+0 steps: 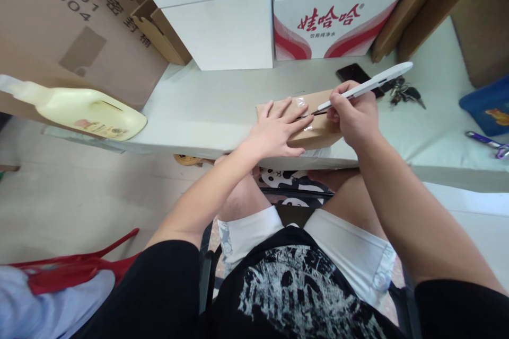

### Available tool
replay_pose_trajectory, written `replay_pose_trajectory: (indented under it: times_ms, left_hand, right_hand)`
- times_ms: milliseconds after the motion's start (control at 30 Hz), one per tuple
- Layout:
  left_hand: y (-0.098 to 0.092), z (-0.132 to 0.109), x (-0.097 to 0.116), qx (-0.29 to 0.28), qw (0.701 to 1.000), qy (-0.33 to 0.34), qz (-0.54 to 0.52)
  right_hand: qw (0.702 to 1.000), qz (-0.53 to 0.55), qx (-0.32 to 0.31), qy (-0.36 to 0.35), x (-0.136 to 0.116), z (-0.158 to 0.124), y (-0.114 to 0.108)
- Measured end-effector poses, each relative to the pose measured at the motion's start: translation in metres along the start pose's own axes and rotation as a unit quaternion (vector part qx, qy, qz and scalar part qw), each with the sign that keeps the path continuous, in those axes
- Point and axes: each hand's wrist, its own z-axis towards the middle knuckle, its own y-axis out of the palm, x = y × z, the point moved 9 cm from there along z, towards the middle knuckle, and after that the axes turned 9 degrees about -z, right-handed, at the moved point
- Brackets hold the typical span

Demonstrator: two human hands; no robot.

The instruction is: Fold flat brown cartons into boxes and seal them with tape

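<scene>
A small brown cardboard box [320, 135] lies near the front edge of the table, with strips of clear tape across its top. My left hand [278, 130] rests flat on the box's left part, fingers spread. In my right hand [356, 111] is a white utility knife [374, 82], gripped like a pen. Its handle points up to the right, and its tip meets the top of the box beside my left fingertips, at a dark slit or seam. How deep the blade reaches is hidden.
Behind the box stand white cartons [234, 32] and a red-lettered carton [334, 24]. A black phone [353, 71] and keys [405, 92] lie beyond my right hand. A yellow bottle [95, 114] lies at the left. A blue container [487, 106] and a purple pen [483, 139] are at the right.
</scene>
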Motion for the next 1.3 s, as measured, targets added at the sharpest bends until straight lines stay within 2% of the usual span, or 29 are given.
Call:
replay_pose_trajectory:
  times_ms: [200, 500, 1067, 1300]
  left_hand:
    - [-0.002, 0.002, -0.002, 0.001, 1.000, 0.002, -0.021]
    - [0.000, 0.003, -0.001, -0.007, 1.000, 0.005, -0.019]
    - [0.000, 0.004, -0.002, -0.008, 0.999, 0.002, -0.035]
    - [0.000, 0.004, -0.003, -0.015, 0.999, -0.004, -0.037]
  right_hand:
    - [0.993, -0.110, -0.032, 0.006, -0.010, 0.001, 0.007]
    - [0.986, -0.161, -0.048, -0.007, -0.020, -0.002, 0.013]
    - [0.981, -0.187, -0.045, -0.026, -0.021, 0.001, 0.015]
    - [0.981, -0.189, -0.051, -0.005, -0.019, 0.002, 0.016]
